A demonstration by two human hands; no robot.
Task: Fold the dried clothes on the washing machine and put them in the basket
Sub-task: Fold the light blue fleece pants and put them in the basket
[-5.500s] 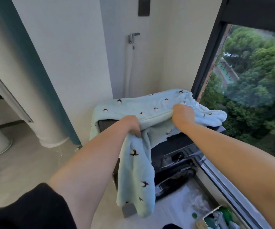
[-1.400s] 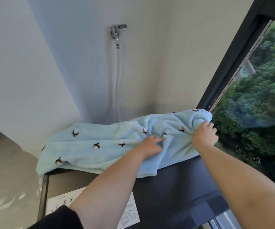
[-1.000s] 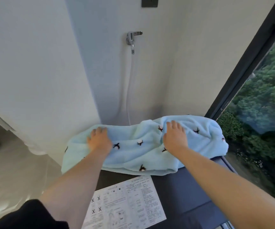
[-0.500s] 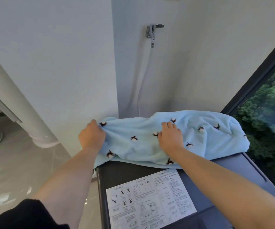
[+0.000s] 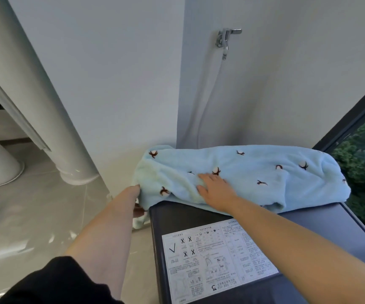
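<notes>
On the dark grey washing machine lid (image 5: 172,218), past its white instruction sticker (image 5: 216,260), the right hand (image 5: 215,189) pressed flat on the light blue fleece garment with brown sprigs (image 5: 275,172), bunched along the back edge. The left hand (image 5: 136,199) gripped its hanging left end. Pulling that end taut against the anchoring palm should give a cleaner fold.

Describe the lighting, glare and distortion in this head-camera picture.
Head view: soft, even light on the blue cloth, no hard shadows; glare streaks on the floor tiles; head view's wide lens tilts and bows the white pipe; fine print on the sticker is unreadable.
</notes>
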